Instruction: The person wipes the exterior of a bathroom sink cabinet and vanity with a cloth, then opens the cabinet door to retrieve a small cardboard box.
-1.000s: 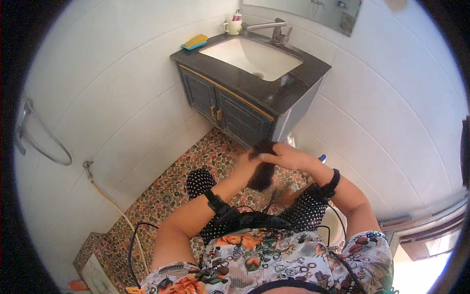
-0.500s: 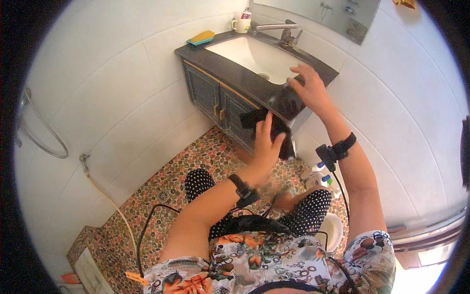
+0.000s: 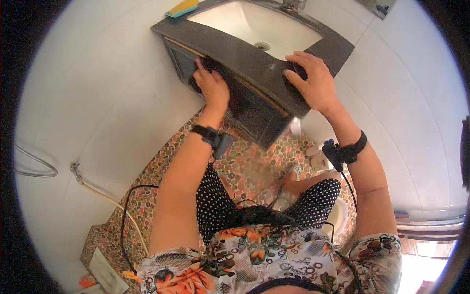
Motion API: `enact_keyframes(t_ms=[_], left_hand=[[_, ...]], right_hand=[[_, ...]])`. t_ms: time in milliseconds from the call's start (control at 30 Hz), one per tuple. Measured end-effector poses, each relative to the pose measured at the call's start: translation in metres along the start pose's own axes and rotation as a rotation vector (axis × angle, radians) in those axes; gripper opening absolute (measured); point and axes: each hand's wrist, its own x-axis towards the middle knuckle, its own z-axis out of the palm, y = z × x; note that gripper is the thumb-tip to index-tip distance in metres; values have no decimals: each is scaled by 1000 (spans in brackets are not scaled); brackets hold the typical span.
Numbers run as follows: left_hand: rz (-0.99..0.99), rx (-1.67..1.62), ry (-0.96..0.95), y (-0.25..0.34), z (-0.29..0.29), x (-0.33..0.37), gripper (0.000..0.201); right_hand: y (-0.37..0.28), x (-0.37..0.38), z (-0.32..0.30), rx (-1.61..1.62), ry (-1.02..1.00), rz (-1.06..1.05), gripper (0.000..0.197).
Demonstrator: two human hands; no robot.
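Note:
My left hand (image 3: 212, 89) reaches to the upper front of the dark vanity cabinet (image 3: 264, 117), its index finger stretched along the panel near the left side. A black cloth (image 3: 211, 64) shows as a darker patch under these fingers; its edges blend into the cabinet front. On the right, my right hand (image 3: 313, 81) rests on the dark stone countertop (image 3: 254, 68), fingers spread with their tips by the front rim of the white sink (image 3: 235, 27). That hand holds nothing I can see.
A yellow brush on a teal dustpan (image 3: 182, 8) lies at the counter's back left. White bottles (image 3: 320, 159) and a white bucket (image 3: 338, 215) stand on the pebble floor (image 3: 161, 176). A cream hose (image 3: 105, 196) hangs from a wall tap (image 3: 75, 169).
My left hand has moved left across the cabinet front from its right end, where the black cloth hung. My right hand has come down onto the counter. The view has shifted downward and closer.

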Motion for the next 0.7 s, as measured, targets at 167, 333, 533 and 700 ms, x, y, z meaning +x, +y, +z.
enact_keyframes(t_ms=[167,333,533,700], left_hand=[[-33,106,53,-24,15,12,64],[-125,69,-101,-2,23,-45,65],[-132,-177,-428,104,4,-165,77],[-123,-308,-451,95,-6,-174,78]], right_hand=[[8,2,3,1,-23,17,41],[12,0,9,-23,-78,56,44],[24,-8,5,-45,-147,103,43],[22,-10,5,-27,-140,81,42]])
